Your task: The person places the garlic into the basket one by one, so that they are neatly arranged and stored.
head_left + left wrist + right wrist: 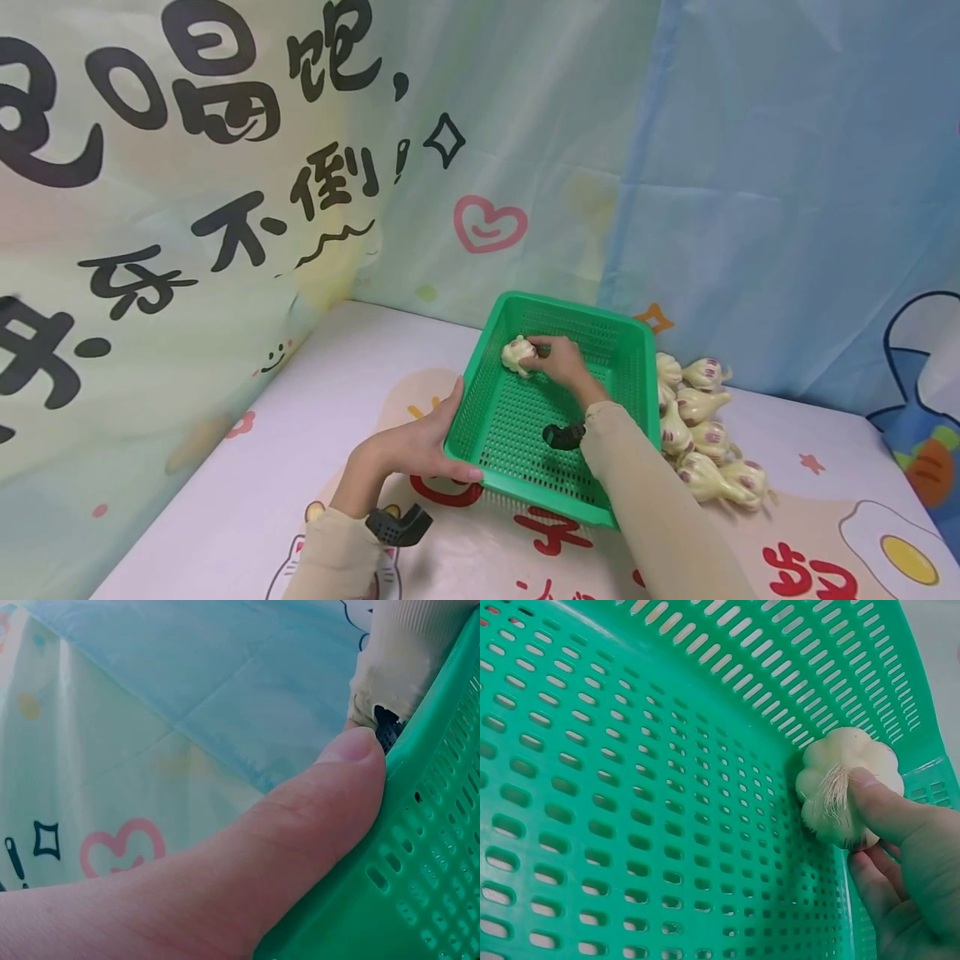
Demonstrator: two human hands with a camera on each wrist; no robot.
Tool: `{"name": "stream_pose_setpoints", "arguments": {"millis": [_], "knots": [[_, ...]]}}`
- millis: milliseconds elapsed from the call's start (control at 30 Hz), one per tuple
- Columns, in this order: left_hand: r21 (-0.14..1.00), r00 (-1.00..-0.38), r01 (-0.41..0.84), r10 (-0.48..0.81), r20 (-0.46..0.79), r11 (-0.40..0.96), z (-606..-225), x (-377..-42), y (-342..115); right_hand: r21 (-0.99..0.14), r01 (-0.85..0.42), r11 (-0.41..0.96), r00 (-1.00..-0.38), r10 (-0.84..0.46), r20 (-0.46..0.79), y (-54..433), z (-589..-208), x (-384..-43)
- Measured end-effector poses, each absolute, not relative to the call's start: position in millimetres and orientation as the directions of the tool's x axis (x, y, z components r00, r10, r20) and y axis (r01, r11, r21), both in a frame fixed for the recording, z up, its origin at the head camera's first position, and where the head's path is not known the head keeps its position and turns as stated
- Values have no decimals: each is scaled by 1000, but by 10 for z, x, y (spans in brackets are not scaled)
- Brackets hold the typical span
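The right hand (561,364) reaches down into the green basket (510,419), its forearm slanting in over the near right side, the sleeve (652,492) ending at the wrist. It pinches a garlic bulb (517,356): the thumb presses beside the bulb's stringy roots (837,791), and the bent fingers come round from the other side. The bulb is inside the basket, toward the left wall; whether it touches the floor of the basket I cannot tell.

The left hand (420,442) spreads wide at the basket's near left corner, its straight thumb laid along the near rim and a finger reaching up the left side; the remaining fingers are hidden. Both wrists carry black devices.

Just beside the basket's right wall, more garlic bulbs (699,406) lie heaped on the printed surface (337,367). Behind stands a pale blue backdrop (772,242) with a pink heart (490,224).
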State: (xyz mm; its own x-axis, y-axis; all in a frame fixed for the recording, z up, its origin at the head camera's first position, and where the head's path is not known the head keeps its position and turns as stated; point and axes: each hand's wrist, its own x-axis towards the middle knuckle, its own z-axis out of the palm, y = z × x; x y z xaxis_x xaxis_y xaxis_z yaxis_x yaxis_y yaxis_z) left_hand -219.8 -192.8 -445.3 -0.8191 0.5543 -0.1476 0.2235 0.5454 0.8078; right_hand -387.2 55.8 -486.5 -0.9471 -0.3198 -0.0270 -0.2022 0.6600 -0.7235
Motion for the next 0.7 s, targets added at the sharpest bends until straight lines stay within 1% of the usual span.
{"name": "stream_pose_setpoints", "arguments": {"millis": [200, 400, 600, 700], "knots": [[805, -806, 264, 580, -119, 532, -4453, -2236, -1952, -739, -201, 643, -941, -337, -37, 547, -4808, -3888], [807, -809, 256, 575, -123, 532, -4448, -2197, -1922, -758, -212, 617, -939, -343, -17, 622, -4797, -3818], [798, -807, 264, 577, -124, 541, -4433, -2202, -1913, -722, -230, 653, -933, -359, -27, 655, -4646, -3806], [789, -812, 264, 569, -128, 555, -4427, -2219, -1930, -727, -234, 646, -927, -374, -35, 657, -4542, -3797]]}}
